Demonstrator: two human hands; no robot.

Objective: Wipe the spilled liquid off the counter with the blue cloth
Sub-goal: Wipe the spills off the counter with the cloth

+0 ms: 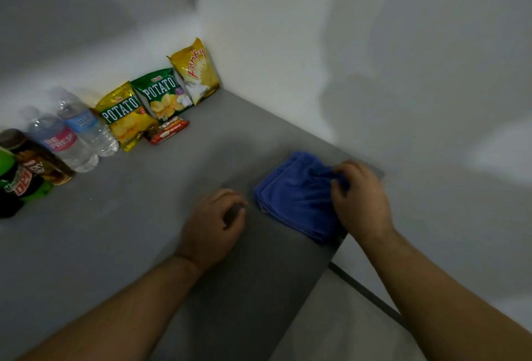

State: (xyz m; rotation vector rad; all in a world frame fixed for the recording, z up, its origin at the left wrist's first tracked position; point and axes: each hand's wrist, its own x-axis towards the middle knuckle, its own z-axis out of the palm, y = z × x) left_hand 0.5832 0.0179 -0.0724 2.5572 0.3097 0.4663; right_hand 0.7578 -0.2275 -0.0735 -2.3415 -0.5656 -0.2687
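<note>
Blue cloth (293, 193) soft, plush; counter (144, 231) matt grey; snack bags (161, 96) glossy.

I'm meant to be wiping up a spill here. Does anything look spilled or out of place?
No liquid shows on the grey counter. The folded blue cloth overhangs the counter's right edge, its top bunched in the right hand.
</note>
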